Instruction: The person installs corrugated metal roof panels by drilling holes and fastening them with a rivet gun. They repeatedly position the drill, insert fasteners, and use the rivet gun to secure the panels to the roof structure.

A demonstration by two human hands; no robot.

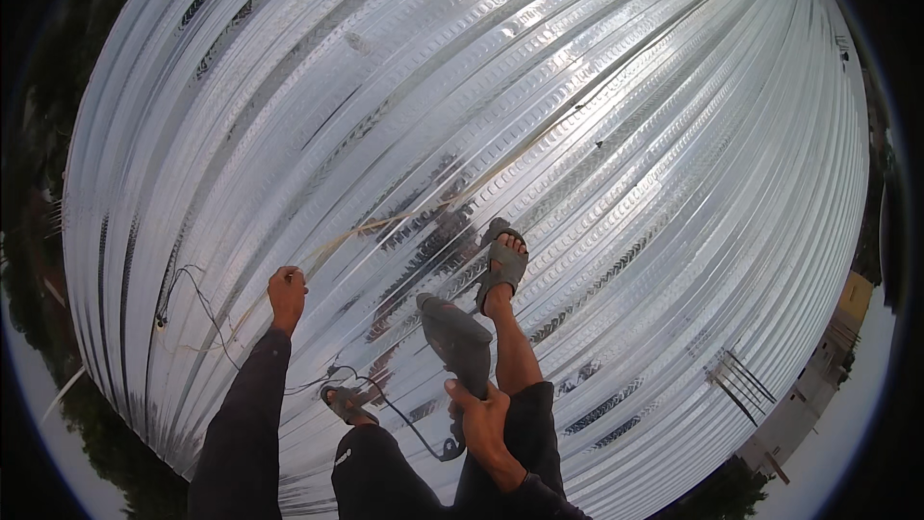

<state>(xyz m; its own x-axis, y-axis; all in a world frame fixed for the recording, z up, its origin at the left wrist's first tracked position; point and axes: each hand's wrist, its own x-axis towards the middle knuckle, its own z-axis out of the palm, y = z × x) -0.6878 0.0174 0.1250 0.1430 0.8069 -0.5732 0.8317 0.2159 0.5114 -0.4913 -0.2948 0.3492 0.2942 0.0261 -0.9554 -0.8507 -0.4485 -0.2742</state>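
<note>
My right hand (481, 424) is wrapped round the handle of a dark grey corded drill (455, 335), held above the roof near my right leg. The drill's tip is not clearly made out. A black power cord (399, 416) loops from it toward the left. My left hand (287, 297) is reached forward with its fingers pinched at a pale yellow string (371, 226). That string runs far up to the right across the shiny ribbed metal roofing (289, 164), and a thinner slack length trails behind the hand.
My sandalled right foot (502, 274) stands on the roofing, the left foot (348, 403) lower down. A thin dark wire (199, 294) lies at the left. Several rods (739, 385) stick out near the right roof edge. Trees (87, 424) and a building (808, 390) stand beyond the edges.
</note>
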